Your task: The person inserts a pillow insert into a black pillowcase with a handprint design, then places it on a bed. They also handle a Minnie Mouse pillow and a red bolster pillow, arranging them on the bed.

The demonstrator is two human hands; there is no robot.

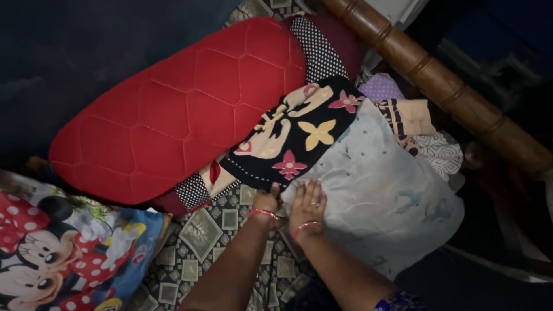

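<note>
A long red bolster (178, 109) with dotted ends lies slantwise across the bed, propped toward the dark wall, so it takes up most of the upper left and leaves the lower right free for handling cloth. Under everything runs a sheet (213, 230) patterned in pale squares, and a cartoon pillow (63, 253) sits at the lower left corner, well apart from the hands. A turned wooden rail (449, 86) borders the bed on the right. The pale cloth (386, 190) is spread flat beside the bolster, its near corner pulled in toward the person, which suits smoothing or folding. A black flowered cloth (299, 135) drapes from the bolster onto the pale cloth's upper edge, overlapping it. Smaller folded pieces (409, 118) lie bunched near the rail. The right hand (306, 204) presses open and flat on the pale cloth's corner, fingers spread to pin it. The left hand (266, 201) is curled at that same edge, touching it; whether it pinches the fabric I cannot tell.
</note>
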